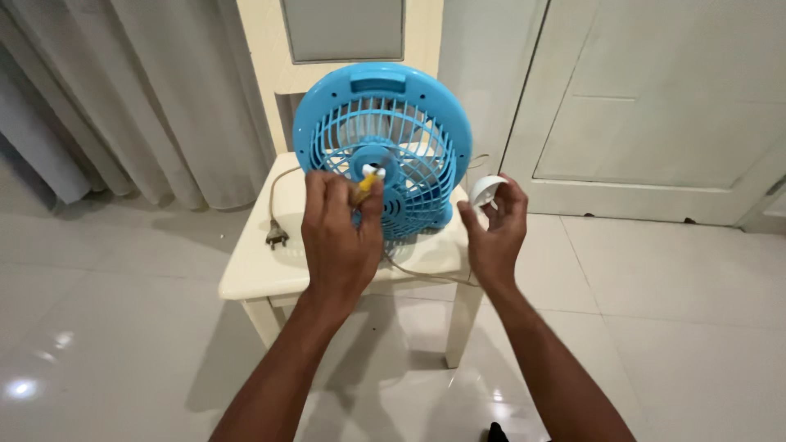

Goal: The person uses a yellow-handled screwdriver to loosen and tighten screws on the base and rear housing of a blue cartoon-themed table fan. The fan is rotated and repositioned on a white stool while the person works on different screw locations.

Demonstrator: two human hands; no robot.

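Observation:
A blue table fan [385, 123] stands upright on a cream small table [254, 270], its grille facing me. My left hand [337, 233] grips a yellow-handled screwdriver [367, 184] whose tip sits at the fan's centre hub. My right hand [495, 229] hovers to the right of the fan and pinches a small round white cap [486, 190] between thumb and fingers.
The fan's cord and plug [275, 236] lie on the table's left side. Grey curtains [123, 90] hang at the back left, a white door [655, 106] at the back right. Glossy white floor tiles [671, 286] surround the table.

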